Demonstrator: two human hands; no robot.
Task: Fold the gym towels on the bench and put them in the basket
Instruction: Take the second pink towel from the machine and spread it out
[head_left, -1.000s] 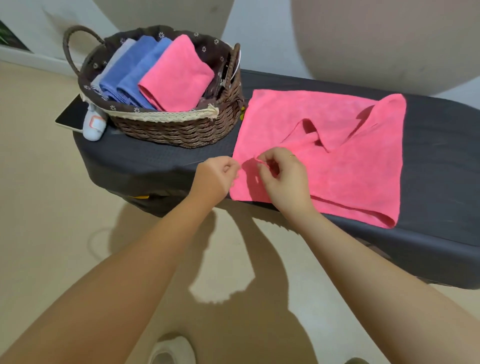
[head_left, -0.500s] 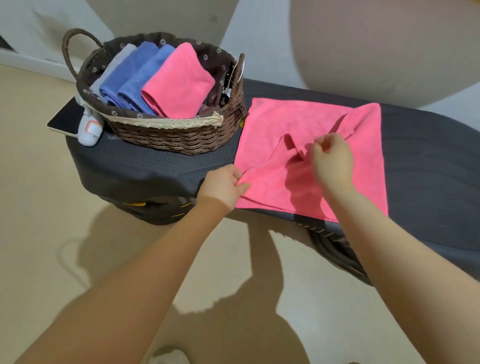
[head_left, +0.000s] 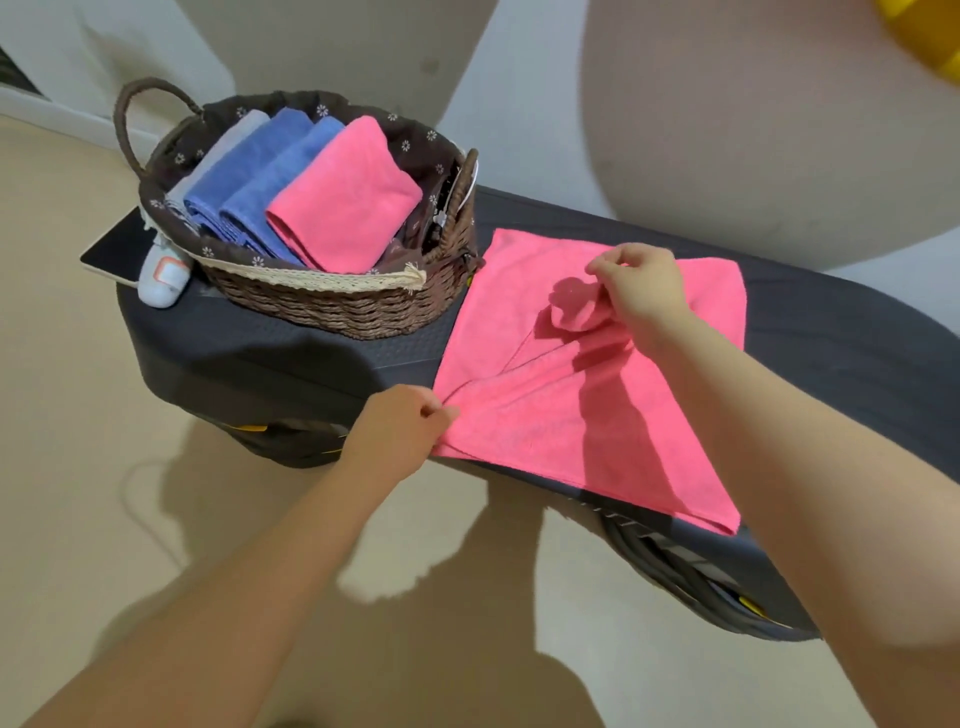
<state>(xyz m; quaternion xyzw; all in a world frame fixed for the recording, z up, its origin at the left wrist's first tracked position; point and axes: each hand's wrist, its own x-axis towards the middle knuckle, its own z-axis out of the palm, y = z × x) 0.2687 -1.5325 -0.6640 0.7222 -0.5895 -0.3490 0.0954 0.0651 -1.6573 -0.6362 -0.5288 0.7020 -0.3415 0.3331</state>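
A pink towel (head_left: 545, 421) lies half folded on the dark bench (head_left: 311, 358), just right of the brown wicker basket (head_left: 332, 306). My left hand (head_left: 400, 431) pinches the towel's near left corner at the bench edge. Over the middle of the towel, my right hand (head_left: 641, 288) pinches a raised corner of the upper layer. In the basket stand several folded towels: a pink one (head_left: 343, 200), two blue ones (head_left: 260, 182) and a grey one (head_left: 218, 156).
A tablet (head_left: 117, 247) and a small white device (head_left: 163, 275) lie on the bench's left end, beside the basket. A large grey exercise ball (head_left: 769, 119) rests behind the bench. A white cable runs across the beige floor (head_left: 78, 415).
My right hand has carried the towel's corner further away from me, toward the far edge. My left hand keeps its pinch on the near left corner. The camera moved closer.
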